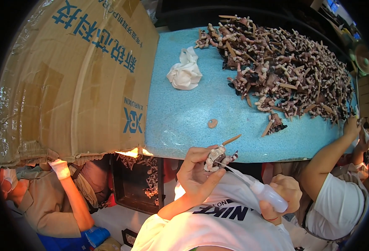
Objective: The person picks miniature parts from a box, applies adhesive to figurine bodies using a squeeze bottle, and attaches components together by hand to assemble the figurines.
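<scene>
Between the thumb and fingers of my left hand is a small figurine, pale and brown, with a tan blade-like piece sticking up from it. My right hand is wrapped round a translucent squeeze bottle with a long thin white nozzle. The nozzle slants up to the left, and its tip meets or nearly meets the figurine; I cannot tell which. Both hands are in front of my chest, just off the table's near edge. Nearest on the tabletop lies a small round tan piece.
A big pile of similar figurines covers the right of the blue foam-topped table. Crumpled white tissue lies left of it. A large cardboard box stands at left, above a black tray of figurines. Co-workers sit on both sides.
</scene>
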`<state>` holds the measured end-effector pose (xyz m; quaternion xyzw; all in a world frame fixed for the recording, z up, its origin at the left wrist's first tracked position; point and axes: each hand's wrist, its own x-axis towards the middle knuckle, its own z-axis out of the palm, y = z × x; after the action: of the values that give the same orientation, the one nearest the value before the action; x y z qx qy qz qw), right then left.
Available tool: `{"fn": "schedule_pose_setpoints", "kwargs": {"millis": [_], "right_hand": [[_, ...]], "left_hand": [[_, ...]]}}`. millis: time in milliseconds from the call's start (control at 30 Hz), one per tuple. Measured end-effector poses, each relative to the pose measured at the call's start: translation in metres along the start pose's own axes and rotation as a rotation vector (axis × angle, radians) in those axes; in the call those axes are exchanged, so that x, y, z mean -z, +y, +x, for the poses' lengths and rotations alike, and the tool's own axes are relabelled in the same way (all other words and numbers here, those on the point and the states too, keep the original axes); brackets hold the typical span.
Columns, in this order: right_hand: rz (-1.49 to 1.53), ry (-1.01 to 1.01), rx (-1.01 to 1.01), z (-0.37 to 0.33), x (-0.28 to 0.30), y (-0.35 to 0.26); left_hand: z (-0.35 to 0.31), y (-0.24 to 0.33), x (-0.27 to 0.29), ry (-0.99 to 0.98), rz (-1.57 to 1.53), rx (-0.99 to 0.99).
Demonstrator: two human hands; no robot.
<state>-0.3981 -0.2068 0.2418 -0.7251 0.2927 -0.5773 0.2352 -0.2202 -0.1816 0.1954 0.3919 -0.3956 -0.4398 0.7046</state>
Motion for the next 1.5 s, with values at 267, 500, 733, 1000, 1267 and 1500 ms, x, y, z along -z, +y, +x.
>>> {"fn": "schedule_pose_setpoints", "kwargs": {"millis": [267,500,733,1000,1267,1500], "right_hand": [[-0.103,0.105,0.029,0.0,-0.006,0.003],[0.096,0.371,-0.334,-0.016,-0.006,0.001],[0.54,0.328,-0.769,0.015,-0.003,0.006],[0.367,0.189,-0.559,0.021,-0.017,0.052],[-0.232,-0.137,-0.414,0.022,-0.064,0.099],[-0.419,-0.095,-0.364,0.023,-0.07,0.083]], "left_hand": [[0.005,0.003,-0.002,-0.026,0.026,-0.083],[0.003,0.003,-0.005,0.024,-0.113,-0.01],[0.004,0.005,-0.003,0.034,-0.114,0.041],[0.008,0.008,0.002,0.124,-0.074,0.086],[0.033,0.017,0.023,0.312,-0.083,-0.022],[0.031,0.011,0.036,0.344,-0.104,-0.004]]}}
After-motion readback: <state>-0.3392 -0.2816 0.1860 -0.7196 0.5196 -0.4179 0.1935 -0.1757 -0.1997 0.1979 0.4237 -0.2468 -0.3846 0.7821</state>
